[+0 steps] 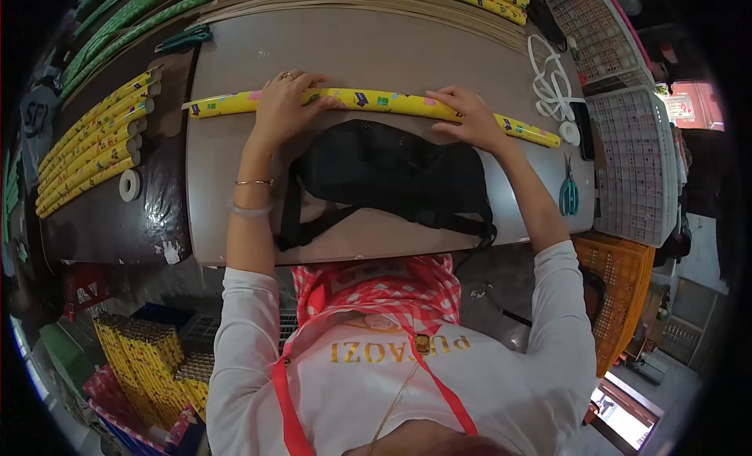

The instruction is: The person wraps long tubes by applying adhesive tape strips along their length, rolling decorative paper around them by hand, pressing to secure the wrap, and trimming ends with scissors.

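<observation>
A long yellow roll (pixel 376 100) with a small colourful print lies across the table. My left hand (pixel 291 105) curls over its left part, thumb on the near side and fingers on the far side. Farther right, my right hand (pixel 468 117) rests on the same roll, its fingers bent over the top. A pale tip sticks out at the roll's left end. Just in front of both hands lies a black bag (pixel 392 170) with straps. Near the roll's right end are a white tape roll (pixel 569 132) and teal-handled snips (pixel 569 193).
Several finished yellow rolls (pixel 94 146) lie at left beside another tape roll (pixel 129 185). A dark green tool (pixel 184 38) sits at the back left. White strapping (pixel 552 84) and plastic baskets (pixel 634 158) stand at right. A bin (pixel 137 421) of rolls is below left.
</observation>
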Motion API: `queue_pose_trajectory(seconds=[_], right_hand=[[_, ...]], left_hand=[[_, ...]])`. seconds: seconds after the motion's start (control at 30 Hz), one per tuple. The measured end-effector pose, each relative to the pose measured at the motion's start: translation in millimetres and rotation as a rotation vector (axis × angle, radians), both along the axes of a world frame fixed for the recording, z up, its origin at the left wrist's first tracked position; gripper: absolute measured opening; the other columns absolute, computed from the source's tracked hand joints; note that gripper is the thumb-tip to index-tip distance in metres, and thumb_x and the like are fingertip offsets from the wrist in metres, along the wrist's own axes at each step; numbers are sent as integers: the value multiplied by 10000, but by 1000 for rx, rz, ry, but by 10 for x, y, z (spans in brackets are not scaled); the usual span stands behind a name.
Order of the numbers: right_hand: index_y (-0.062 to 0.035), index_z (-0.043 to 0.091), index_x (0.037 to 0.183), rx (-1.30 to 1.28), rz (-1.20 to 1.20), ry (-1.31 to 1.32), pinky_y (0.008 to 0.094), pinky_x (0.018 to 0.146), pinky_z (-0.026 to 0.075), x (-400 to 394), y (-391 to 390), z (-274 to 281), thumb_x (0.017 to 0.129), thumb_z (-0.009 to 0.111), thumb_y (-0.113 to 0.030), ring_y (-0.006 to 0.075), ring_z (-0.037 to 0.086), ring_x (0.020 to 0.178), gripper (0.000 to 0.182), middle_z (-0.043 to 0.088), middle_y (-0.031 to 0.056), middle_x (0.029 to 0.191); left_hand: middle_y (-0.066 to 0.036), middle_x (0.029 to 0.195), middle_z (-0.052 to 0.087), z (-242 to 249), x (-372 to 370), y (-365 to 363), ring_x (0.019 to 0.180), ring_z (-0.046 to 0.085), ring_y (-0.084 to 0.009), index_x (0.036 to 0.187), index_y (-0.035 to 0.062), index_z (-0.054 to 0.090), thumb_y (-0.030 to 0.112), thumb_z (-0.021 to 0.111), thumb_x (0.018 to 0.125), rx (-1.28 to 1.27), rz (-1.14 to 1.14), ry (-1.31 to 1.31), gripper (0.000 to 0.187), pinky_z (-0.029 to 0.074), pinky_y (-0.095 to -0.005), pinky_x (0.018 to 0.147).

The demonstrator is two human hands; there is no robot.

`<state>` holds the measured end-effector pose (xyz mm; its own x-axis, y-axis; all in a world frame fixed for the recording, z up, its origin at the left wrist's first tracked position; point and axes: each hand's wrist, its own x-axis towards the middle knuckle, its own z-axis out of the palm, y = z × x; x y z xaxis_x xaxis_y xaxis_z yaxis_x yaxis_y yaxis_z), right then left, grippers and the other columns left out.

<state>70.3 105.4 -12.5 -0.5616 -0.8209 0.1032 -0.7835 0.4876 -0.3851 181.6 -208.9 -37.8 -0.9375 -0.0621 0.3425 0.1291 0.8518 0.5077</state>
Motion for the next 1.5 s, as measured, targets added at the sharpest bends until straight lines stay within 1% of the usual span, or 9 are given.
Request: queue_pose_trajectory(seconds=[0.27,0.57,0.67,0.87,1.07,1.13,1.27,1.43,1.5], right_hand=[[-90,606,1133,-159,-233,-509,284,817,441,-46,-348,21,878,571,-298,222,555,953,331,580,74,1031],[-55,634,1021,-23,-51,-213,299,804,436,24,-593,-82,863,572,-294,226,550,911,293,553,85,928],[-52,638,993,-48,72,146,304,801,435,51,-569,-94,854,575,-290,222,548,926,283,549,89,937],[-78,606,1056,7,-149,-461,327,834,434,-67,-628,-93,798,637,-344,256,538,973,373,538,95,992],[-57,623,1036,-36,100,195,312,800,443,41,-556,-76,834,617,-282,226,563,905,302,563,89,947],[-62,615,1066,-66,-15,-275,318,807,445,-10,-554,-41,817,638,-283,235,562,910,333,565,93,963],[-90,578,1146,-64,-10,-536,323,843,435,-125,-506,-52,786,667,-292,258,546,954,423,553,102,1013],[-98,594,1138,-47,194,120,308,822,447,-47,-431,-84,834,618,-237,250,553,944,335,561,100,1005],[-107,585,1158,-41,161,58,315,836,442,11,-408,-12,840,609,-231,253,549,965,342,556,95,1033]], left_hand=[[-69,953,621,20,14,-7,945,562,-263,1003,108,647,333,672,765,-17,-30,2,328,430,-373,823],[-48,948,620,12,18,-4,940,561,-251,989,128,658,361,667,767,-41,-24,0,322,419,-367,816],[-44,947,620,-12,-10,-15,944,561,-247,985,136,659,367,665,768,-44,-17,10,317,417,-366,817],[-44,955,622,-25,-2,-17,945,564,-245,983,139,660,362,667,766,-46,-28,2,311,417,-365,823],[-52,922,628,-23,-10,-11,929,570,-245,941,140,673,377,650,765,-41,-19,33,296,420,-363,812],[-53,924,628,-22,3,-8,925,569,-247,944,143,673,380,656,761,-26,-15,16,300,421,-363,812],[-53,927,628,-6,7,-6,926,569,-247,944,141,673,385,660,758,-25,-16,-9,306,421,-364,812],[-60,954,624,20,12,-19,930,565,-256,989,128,662,330,677,760,-44,-40,-24,306,424,-370,829],[-50,932,624,-19,2,-28,912,567,-247,965,137,668,362,672,754,-41,-32,3,308,423,-358,810]])
